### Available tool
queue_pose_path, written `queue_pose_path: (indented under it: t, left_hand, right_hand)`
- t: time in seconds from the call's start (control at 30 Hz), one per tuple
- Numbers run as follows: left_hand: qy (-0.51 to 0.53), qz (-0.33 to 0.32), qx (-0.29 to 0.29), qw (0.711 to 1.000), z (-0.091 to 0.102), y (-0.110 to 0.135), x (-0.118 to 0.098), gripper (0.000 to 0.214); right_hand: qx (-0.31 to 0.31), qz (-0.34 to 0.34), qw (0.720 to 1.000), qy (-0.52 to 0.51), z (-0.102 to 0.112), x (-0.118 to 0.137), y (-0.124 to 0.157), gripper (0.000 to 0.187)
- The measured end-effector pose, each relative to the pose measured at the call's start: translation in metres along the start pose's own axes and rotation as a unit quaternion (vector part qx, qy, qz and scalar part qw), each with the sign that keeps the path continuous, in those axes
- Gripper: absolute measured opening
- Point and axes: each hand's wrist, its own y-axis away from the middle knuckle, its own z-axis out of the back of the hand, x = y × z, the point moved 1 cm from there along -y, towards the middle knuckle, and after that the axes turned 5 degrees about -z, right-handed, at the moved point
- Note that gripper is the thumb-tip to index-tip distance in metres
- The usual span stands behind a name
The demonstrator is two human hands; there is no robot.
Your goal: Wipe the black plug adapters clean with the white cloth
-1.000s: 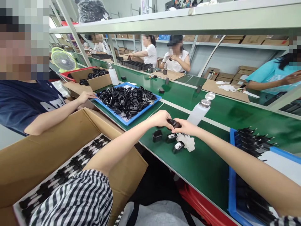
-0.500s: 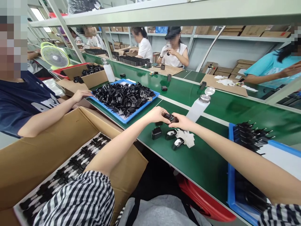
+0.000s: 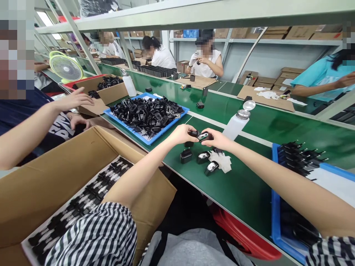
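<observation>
My left hand point(image 3: 181, 135) pinches a black plug cover point(image 3: 193, 133) by its edge. In my right hand point(image 3: 218, 140) is a black charger housing point(image 3: 209, 137), its open end showing a green and white circuit board. The two parts are held close together above the bench; whether they touch I cannot tell. Below my hands stands a closed-looking black housing point(image 3: 185, 156). Beside it, two open black housings point(image 3: 203, 157) with white insides lie near a crumpled white cloth point(image 3: 223, 162).
A blue tray point(image 3: 149, 141) heaped with black plug parts lies left. A white pump bottle point(image 3: 235, 125) stands behind my right hand. Another blue tray point(image 3: 275, 207) holds pronged chargers. A cardboard box point(image 3: 69, 159) is at my left, near a co-worker's hand point(image 3: 74, 100).
The black parts in my hands have come apart, and the circuit board in the right one now shows. The co-worker at left has lifted a hand off the blue tray's edge.
</observation>
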Motion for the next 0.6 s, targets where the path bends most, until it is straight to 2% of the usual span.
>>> queue_pose_path:
  t: [0.13, 0.3, 0.37, 0.43, 0.5, 0.53, 0.57, 0.6]
  left_hand:
    - [-0.001, 0.008, 0.000, 1.000, 0.000, 0.000, 0.010, 0.037]
    - [-0.038, 0.026, -0.012, 0.999, -0.004, 0.003, 0.018, 0.034]
    - [-0.061, 0.018, 0.000, 0.998, -0.006, 0.001, 0.018, 0.033]
    - [-0.099, -0.005, 0.022, 0.995, -0.009, -0.003, 0.015, 0.033]
    - [-0.149, -0.033, 0.049, 0.987, -0.013, -0.008, 0.010, 0.033]
    - [-0.175, -0.042, 0.061, 0.982, -0.015, -0.011, 0.007, 0.032]
    - [-0.200, -0.049, 0.072, 0.976, -0.017, -0.012, 0.004, 0.031]
    - [-0.223, -0.054, 0.083, 0.970, -0.019, -0.014, 0.001, 0.030]
  right_hand:
    - [-0.066, -0.013, 0.995, 0.073, 0.000, -0.012, -0.013, 0.028]
    - [-0.024, -0.024, 0.991, 0.132, -0.017, -0.028, -0.026, 0.027]
    - [-0.016, -0.028, 0.986, 0.161, -0.025, -0.028, -0.027, 0.029]
    - [-0.010, -0.031, 0.981, 0.192, -0.024, -0.021, -0.023, 0.037]
    - [-0.004, -0.031, 0.974, 0.223, -0.006, -0.008, -0.015, 0.046]
    - [-0.001, -0.033, 0.969, 0.245, 0.009, 0.001, -0.010, 0.044]
    - [-0.003, -0.033, 0.964, 0.263, 0.027, 0.010, -0.006, 0.038]
    - [-0.023, -0.043, 0.956, 0.289, 0.047, 0.019, -0.004, 0.021]
